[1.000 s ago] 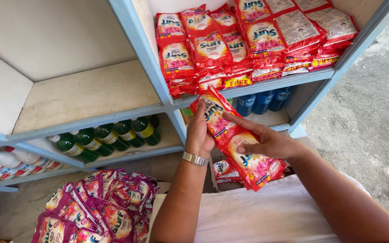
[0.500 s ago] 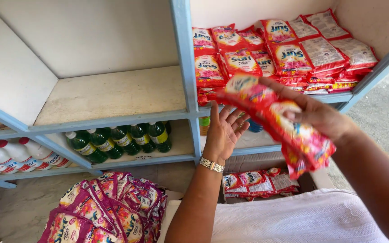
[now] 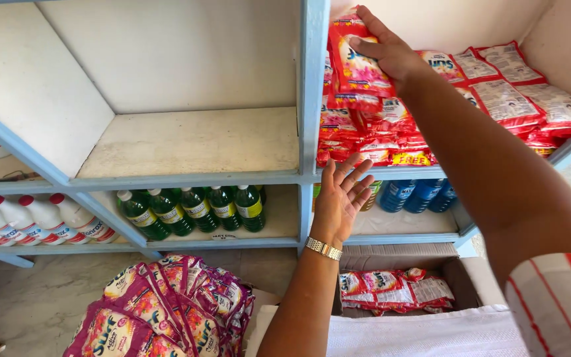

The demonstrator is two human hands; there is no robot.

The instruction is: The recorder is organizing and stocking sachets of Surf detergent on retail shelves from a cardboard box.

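My right hand (image 3: 386, 47) grips a strip of red detergent sachets (image 3: 357, 66) and holds it up in the upper right shelf compartment, over the stacked red sachets (image 3: 497, 92) lying there. My left hand (image 3: 342, 197) is open, palm toward the shelf, fingers spread, just below that compartment's front edge. It holds nothing. A metal watch band sits on its wrist.
The blue-framed shelf (image 3: 312, 119) has a bare middle compartment (image 3: 193, 142). Green bottles (image 3: 193, 208) and white bottles (image 3: 28, 221) stand on the lower shelf, blue bottles (image 3: 414, 195) at right. A cardboard box (image 3: 457, 274) holds more red sachets (image 3: 391, 291). Purple sachets (image 3: 160, 311) lie piled below.
My right hand has lifted the sachet strip from chest height up into the upper right compartment. My left hand let go of the strip and now hovers open below the shelf edge.
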